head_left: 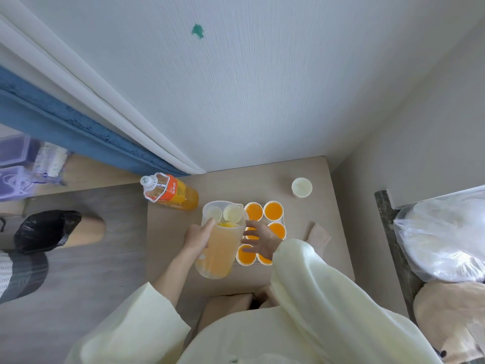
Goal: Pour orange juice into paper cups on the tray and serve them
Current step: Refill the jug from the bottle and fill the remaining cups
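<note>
while left hand (198, 236) grips jug (219, 252), right hand (262, 239) splayed over cups (273, 210)

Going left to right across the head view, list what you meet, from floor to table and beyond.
black bag → orange juice bottle → pitcher → juice-filled paper cups → empty paper cup → white plastic bag
</note>
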The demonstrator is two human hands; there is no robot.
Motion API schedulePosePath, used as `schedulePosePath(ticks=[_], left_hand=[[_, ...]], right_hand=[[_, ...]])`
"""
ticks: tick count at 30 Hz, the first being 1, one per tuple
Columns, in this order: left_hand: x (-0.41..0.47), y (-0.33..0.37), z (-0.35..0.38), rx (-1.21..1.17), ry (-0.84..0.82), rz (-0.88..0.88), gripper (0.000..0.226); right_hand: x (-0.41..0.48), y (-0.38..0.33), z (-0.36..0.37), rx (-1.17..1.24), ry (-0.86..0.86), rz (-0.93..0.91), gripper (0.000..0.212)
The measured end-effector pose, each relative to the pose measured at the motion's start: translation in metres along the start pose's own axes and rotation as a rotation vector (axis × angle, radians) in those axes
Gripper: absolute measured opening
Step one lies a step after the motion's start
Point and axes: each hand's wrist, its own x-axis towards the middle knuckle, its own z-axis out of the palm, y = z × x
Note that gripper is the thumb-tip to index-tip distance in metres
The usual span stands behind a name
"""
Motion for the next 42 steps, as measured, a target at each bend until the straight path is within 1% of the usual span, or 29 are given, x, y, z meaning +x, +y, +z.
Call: schedulePosePath(ticks=[4,10,18,28,33,42], left_hand=[[0.005,-0.010,-0.006,0.023,0.043,-0.023,0.046],[0.008,-0.019,-0.012,0.006,0.036,-0.047,0.048],[0.014,-0.028,-0.009,0.030,0.020,-0.092,0.046],[0.022,-0.026,-0.007,0.013,0.023,-0.129,0.045],[0.027,-0.025,-0.007,0.010,0.019,-0.137,0.041],[0.032,-0.022,-0.006,-0.006,0.015,-0.136,0.037]], right_hand=[[0.006,0.004,0.010,-0.021,-0.040,0.021,0.034],[0.018,0.014,0.020,-0.079,-0.047,0.055,0.046],[0.029,0.026,0.024,-0.094,-0.025,0.074,0.053],[0.035,0.032,0.029,-0.119,-0.010,0.064,0.051],[0.035,0.030,0.030,-0.143,0.001,0.061,0.046],[0.036,0.031,0.033,-0.136,0.007,0.056,0.048]])
